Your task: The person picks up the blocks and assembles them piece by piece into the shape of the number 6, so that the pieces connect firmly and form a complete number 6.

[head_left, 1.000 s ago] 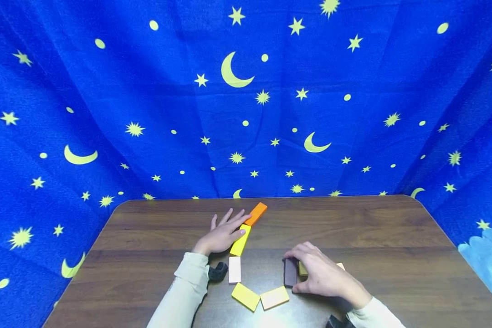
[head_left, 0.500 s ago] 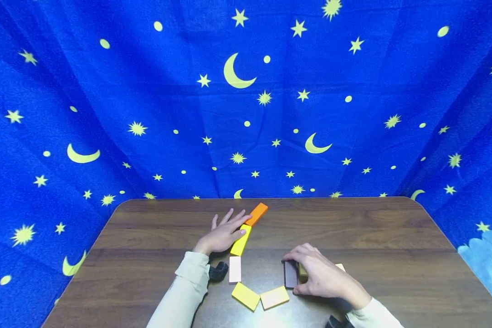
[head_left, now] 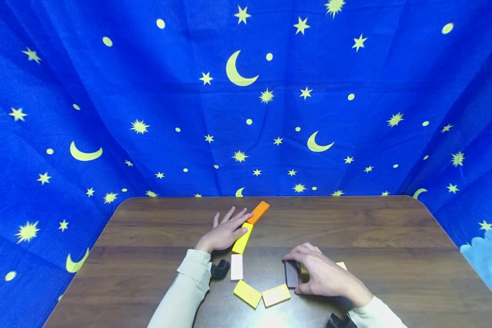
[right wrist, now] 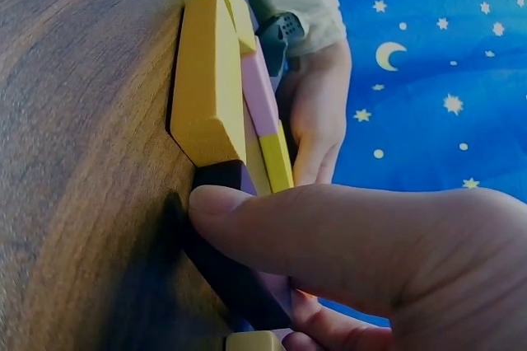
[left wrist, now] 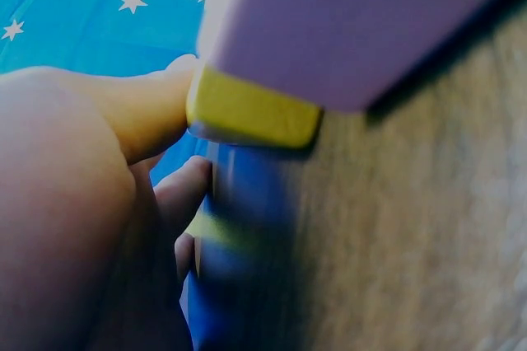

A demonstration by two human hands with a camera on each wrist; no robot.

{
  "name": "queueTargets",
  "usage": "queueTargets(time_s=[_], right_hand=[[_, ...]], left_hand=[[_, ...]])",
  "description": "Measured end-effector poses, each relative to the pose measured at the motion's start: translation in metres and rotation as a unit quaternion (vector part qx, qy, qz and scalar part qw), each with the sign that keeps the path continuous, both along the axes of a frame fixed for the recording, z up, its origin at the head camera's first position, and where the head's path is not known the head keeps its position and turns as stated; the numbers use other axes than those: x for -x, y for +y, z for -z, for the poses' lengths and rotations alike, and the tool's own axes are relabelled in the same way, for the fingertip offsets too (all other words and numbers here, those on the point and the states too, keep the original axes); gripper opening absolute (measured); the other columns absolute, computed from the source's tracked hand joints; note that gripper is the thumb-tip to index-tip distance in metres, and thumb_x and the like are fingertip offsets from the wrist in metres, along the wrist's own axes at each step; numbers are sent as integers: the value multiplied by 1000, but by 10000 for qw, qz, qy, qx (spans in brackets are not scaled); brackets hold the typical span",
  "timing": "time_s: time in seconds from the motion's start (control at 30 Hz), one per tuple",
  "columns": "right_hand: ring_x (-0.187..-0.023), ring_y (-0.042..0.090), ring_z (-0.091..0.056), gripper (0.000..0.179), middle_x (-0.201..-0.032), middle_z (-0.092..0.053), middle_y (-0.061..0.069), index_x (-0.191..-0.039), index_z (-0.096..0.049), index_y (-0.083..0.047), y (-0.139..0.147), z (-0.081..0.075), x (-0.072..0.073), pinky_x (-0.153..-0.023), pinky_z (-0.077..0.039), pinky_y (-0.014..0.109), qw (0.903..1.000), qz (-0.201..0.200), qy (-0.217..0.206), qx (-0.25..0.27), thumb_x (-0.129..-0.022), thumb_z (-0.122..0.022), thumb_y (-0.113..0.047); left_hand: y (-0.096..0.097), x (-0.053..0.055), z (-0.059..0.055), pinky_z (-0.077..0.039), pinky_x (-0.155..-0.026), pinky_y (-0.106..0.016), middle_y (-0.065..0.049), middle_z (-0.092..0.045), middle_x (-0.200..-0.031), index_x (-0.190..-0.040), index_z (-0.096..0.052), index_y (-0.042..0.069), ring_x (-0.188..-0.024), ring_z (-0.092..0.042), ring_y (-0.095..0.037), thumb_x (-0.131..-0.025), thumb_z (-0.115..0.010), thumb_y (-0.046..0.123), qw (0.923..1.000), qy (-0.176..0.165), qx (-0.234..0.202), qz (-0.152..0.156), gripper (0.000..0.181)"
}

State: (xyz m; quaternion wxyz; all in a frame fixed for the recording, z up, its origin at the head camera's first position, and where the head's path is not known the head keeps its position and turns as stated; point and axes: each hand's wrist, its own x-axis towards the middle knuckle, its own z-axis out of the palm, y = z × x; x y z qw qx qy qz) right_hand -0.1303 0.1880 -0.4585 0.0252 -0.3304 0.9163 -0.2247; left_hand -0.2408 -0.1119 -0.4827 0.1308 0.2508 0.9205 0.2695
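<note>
My right hand [head_left: 321, 273] holds a dark purple-brown block [head_left: 292, 274] by its two ends, thumb at the near end and fingers at the far one. In the right wrist view the thumb presses the dark block [right wrist: 239, 281], which lies right by the end of a pale orange block [right wrist: 206, 79]. My left hand [head_left: 221, 234] lies flat with fingers spread; its thumb is over a yellow block [head_left: 241, 243] and a fingertip touches an orange block [head_left: 260, 211]. A pink block [head_left: 236, 268] continues the curved row toward me.
Another yellow block [head_left: 247, 294] sits at the near bend of the row. Beneath my right hand an olive-yellow block [head_left: 303, 271] partly shows, and a pale block [head_left: 342, 265] peeks out behind it. A blue star-and-moon cloth [head_left: 188, 105] hangs behind the wooden table [head_left: 385, 237].
The dark block and my right thumb have shifted very slightly toward me. My left hand keeps its place on the blocks; the head view has moved a little.
</note>
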Motion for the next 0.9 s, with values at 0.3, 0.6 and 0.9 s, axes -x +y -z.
queueTargets(time_s=[0.3,0.6,0.9], right_hand=[[-113,15,-52,66,-119,-63,-6,-127,-67,-9,1,1,0,-98,-44,46,10000,-54,32,44,-66,-87,-25],[-113,15,-53,66,-119,-64,-6,-126,-67,-9,0,1,0,-97,-45,45,9999,-48,103,45,-66,-88,-26],[-114,16,-53,68,-121,-64,-6,-130,-65,-12,3,0,1,-97,-45,45,9999,-58,20,134,-68,-89,-27]], left_hand=[[-1,-1,-1,11,-114,-67,-1,-22,-166,-158,-34,27,-154,-3,-35,-108,-41,39,10000,-31,1,35,52],[-1,-2,-1,12,-114,-67,-3,-23,-166,-158,-36,26,-154,-3,-35,-108,-41,38,10000,-7,-76,21,51],[1,-1,-2,12,-114,-67,-3,-23,-166,-158,-36,26,-154,-3,-36,-108,-42,37,10000,-42,-71,-14,51]])
